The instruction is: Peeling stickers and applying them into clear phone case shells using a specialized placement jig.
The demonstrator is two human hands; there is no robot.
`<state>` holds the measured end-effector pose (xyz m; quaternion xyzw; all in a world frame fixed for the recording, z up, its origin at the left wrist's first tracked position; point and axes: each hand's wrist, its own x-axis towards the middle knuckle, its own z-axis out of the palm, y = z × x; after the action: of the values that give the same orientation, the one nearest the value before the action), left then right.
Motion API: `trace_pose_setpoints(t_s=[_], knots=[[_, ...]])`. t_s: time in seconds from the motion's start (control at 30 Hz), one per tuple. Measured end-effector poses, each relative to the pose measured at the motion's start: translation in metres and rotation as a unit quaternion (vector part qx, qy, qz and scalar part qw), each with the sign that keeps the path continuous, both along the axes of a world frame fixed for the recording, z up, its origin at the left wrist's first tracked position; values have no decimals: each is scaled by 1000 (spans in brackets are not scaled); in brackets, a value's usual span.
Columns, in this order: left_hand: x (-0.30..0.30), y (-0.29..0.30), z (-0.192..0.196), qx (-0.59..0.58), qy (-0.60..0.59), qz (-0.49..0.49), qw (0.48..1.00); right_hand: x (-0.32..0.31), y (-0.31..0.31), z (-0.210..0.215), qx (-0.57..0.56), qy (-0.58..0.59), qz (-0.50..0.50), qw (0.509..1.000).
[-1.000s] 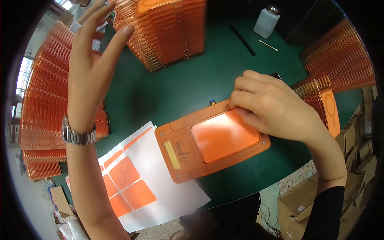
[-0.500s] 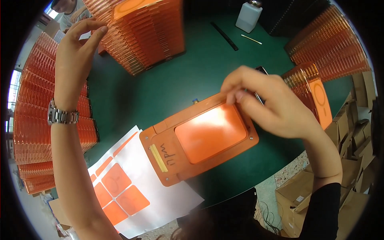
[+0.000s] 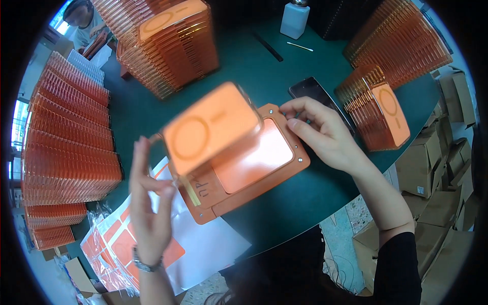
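Note:
My left hand (image 3: 152, 198) grips an orange phone case (image 3: 213, 127) by its left edge, between thumb and fingers. The case is tilted, smeared by motion, and shows a ring and a short bar. Beneath it lies a brown-orange fixture (image 3: 244, 195) with screws in its corners, handwriting and a yellow strip. A glossy orange panel (image 3: 259, 160) sits in its recess, partly hidden by the case. At the fixture's upper right corner is my right hand (image 3: 325, 134), its thumb and forefinger slightly apart with nothing visible between them.
Stacked orange cases stand at the left (image 3: 71, 147), at the back (image 3: 188, 56) and at the right (image 3: 376, 112). A dark phone (image 3: 317, 94) lies beyond my right hand. Orange stickers on white sheets (image 3: 213, 244) are at front left. Behind are a white bottle (image 3: 295, 21) and a cotton swab (image 3: 300, 47).
My left hand has come down from the back stack and now holds an orange phone case over the fixture. My right hand's thumb and forefinger have parted at the fixture's corner.

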<state>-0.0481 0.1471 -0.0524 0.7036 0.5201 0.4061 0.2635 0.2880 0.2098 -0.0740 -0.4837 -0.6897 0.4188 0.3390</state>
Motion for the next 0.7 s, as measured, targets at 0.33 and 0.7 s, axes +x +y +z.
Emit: trace_pose_setpoints(t_s=[0.33,0.7], knots=[[36,-27,-13,19,164,-62,984,-13,4,-3,-113,59,-23,992],[22,-38,-19,-227,-67,100,966,-17,15,0,-228,73,-42,970]])
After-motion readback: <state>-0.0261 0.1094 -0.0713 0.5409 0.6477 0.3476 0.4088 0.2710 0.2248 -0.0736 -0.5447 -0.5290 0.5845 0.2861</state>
